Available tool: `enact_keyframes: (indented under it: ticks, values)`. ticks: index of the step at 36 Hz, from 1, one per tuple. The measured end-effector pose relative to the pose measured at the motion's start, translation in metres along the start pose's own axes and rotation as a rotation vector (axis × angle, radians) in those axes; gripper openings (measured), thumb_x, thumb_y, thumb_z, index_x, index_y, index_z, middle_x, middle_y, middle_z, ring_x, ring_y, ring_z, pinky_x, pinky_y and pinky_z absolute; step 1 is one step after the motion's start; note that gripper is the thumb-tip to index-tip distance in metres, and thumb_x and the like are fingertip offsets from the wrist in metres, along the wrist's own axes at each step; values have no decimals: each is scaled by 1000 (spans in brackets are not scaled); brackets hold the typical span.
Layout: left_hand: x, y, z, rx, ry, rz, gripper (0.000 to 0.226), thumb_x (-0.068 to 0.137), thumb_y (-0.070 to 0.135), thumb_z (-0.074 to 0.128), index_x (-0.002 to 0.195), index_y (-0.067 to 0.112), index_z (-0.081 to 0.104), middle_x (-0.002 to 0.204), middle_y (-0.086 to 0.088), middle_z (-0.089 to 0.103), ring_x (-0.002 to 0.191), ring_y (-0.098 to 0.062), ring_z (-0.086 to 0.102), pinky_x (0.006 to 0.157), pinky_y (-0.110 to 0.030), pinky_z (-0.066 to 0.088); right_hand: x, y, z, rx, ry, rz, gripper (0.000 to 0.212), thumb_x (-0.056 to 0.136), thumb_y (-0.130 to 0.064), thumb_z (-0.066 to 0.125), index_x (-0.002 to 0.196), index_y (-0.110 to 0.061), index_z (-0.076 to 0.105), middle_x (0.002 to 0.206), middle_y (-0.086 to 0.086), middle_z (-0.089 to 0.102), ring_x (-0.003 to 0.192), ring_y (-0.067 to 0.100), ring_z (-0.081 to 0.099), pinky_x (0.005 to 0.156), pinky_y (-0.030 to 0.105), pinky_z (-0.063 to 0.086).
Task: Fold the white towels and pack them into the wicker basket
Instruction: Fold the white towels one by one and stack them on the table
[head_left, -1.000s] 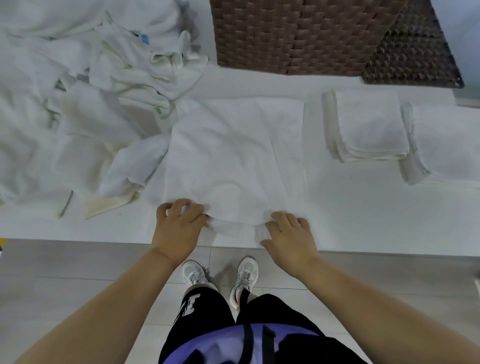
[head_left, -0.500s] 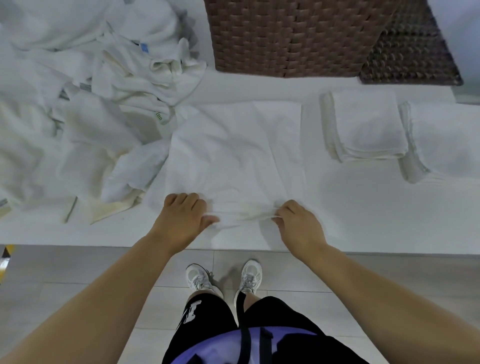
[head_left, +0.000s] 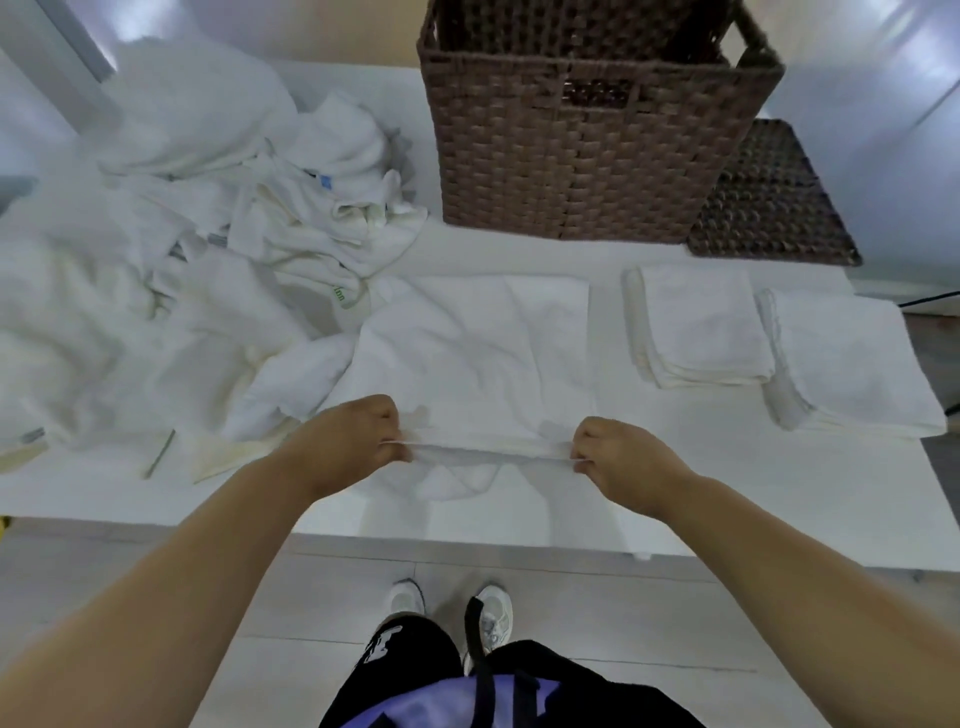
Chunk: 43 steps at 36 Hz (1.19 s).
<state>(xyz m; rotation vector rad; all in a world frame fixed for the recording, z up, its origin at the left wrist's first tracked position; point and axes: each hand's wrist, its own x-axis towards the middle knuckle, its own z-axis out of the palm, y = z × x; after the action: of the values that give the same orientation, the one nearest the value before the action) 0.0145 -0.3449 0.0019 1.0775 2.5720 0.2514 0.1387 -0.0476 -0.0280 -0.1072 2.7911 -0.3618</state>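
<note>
A white towel (head_left: 483, 353) lies spread on the white table in front of me. My left hand (head_left: 348, 441) pinches its near left corner and my right hand (head_left: 618, 462) pinches its near right corner. The near edge is lifted off the table and stretched taut between them, with a fold sagging underneath. The brown wicker basket (head_left: 582, 156) stands behind the towel, at the back of the table. Two stacks of folded white towels, a smaller one (head_left: 701, 327) and a larger one (head_left: 852, 364), lie to the right.
A heap of unfolded white towels (head_left: 171, 270) covers the left half of the table (head_left: 701, 483). A flat wicker lid (head_left: 769, 197) lies right of the basket. The table's near edge runs just below my hands, with tiled floor and my shoes beneath.
Both hands went from resting on the towel's near edge to pinching its corners. They lifted the edge and moved apart, pulling it taut.
</note>
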Motion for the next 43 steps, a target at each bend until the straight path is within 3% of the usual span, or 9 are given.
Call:
enact_keyframes:
  ticks: [7,14,18,22,27,30,33,36,43]
  values:
    - [13,-3,-55,-50,35,29,24,85,37,65,85,15,74,89,14,49,79,-9,52,75,-22,40,2,-3,-46,-22,120,52,28,98,-29,48,98,-8,67,107,-1,54,94,21,57,83,29,41]
    - [26,0,-120,-157,168,24,10,72,29,80,70,21,74,85,9,54,71,-3,52,63,-7,35,5,-12,-122,4,347,162,30,98,-30,48,97,-6,65,97,-2,47,90,20,54,78,24,35]
    - [30,5,-157,-186,258,41,32,70,29,81,52,36,55,82,6,58,68,-2,52,62,-8,37,3,-20,-177,16,477,197,27,96,-29,53,85,-5,60,91,2,47,84,20,49,82,30,40]
    - [41,13,-194,-165,317,23,21,76,33,75,65,16,69,77,1,64,71,-12,57,64,-18,40,-3,-30,-230,-94,568,145,24,97,-22,51,93,-2,64,93,9,54,91,23,50,84,32,40]
    - [51,31,-249,-143,369,72,26,84,32,68,69,10,67,65,2,62,59,-5,49,53,-16,36,-16,-34,-291,-62,621,243,29,97,-30,50,88,-6,63,91,0,53,87,19,50,81,31,38]
    - [53,40,-279,-173,403,82,20,87,32,65,81,13,71,75,2,66,67,-8,55,59,-15,42,-33,-38,-319,-84,639,271,26,96,-31,52,86,-11,65,85,-4,53,82,15,48,71,27,29]
    - [54,45,-302,-284,410,100,14,84,34,67,78,23,71,78,3,68,78,-15,61,77,-35,49,-48,-37,-335,-25,629,304,22,94,-31,56,73,-25,59,78,-10,54,80,14,51,70,27,33]
    - [53,51,-317,-342,388,157,16,85,30,68,69,31,67,75,6,67,76,-14,61,74,-32,47,-63,-40,-341,13,610,324,29,94,-31,56,66,-32,51,76,-12,55,78,14,52,66,26,37]
    - [46,69,-319,-418,333,198,13,82,24,72,70,27,74,65,12,69,67,-10,60,66,-24,44,-95,-37,-339,85,660,300,21,91,-32,60,70,-34,57,86,-9,64,80,6,54,67,16,38]
